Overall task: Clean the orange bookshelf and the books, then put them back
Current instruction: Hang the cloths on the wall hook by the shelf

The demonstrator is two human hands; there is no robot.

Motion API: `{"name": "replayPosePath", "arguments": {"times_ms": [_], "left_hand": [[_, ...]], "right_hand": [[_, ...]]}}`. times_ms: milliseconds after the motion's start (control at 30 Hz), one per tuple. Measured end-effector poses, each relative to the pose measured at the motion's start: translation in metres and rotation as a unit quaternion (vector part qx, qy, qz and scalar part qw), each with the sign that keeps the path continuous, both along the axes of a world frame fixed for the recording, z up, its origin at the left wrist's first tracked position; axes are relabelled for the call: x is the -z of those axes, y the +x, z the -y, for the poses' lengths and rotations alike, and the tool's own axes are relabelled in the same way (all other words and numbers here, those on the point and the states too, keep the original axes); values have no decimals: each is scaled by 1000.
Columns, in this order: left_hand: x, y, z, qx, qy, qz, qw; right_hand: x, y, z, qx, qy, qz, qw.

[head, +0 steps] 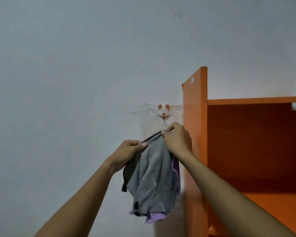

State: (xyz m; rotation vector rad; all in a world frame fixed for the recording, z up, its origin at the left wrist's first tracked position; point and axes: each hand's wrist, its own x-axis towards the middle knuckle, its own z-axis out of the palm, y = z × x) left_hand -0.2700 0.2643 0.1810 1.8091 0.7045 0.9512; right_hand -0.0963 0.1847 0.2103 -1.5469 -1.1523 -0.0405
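Note:
A grey cleaning cloth (152,177) with a purple underside hangs against the wall, just left of the orange bookshelf (195,108). My left hand (128,151) pinches the cloth's upper left edge. My right hand (178,139) pinches its top edge just below the thin wire of a small mouse-shaped wall hook (163,110). Whether the cloth touches the hook's wire is unclear. The shelf compartment in view holds no books.
A plain pale wall (75,65) fills the left and top. Clear tape holds the hook's backing to the wall. The bookshelf's side panel stands right beside my right hand, and an upper shelf board (256,100) runs to the right.

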Motion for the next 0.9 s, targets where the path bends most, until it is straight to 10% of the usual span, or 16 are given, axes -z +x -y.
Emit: {"name": "replayPosePath", "arguments": {"times_ms": [333,900], "left_hand": [[-69,72,-93,-162,355,-28,920],[77,108,-72,-266,179,12,947]], "right_hand": [[-25,20,-92,198,49,-15,979],[103,28,-97,73,-47,-139,986]]}}
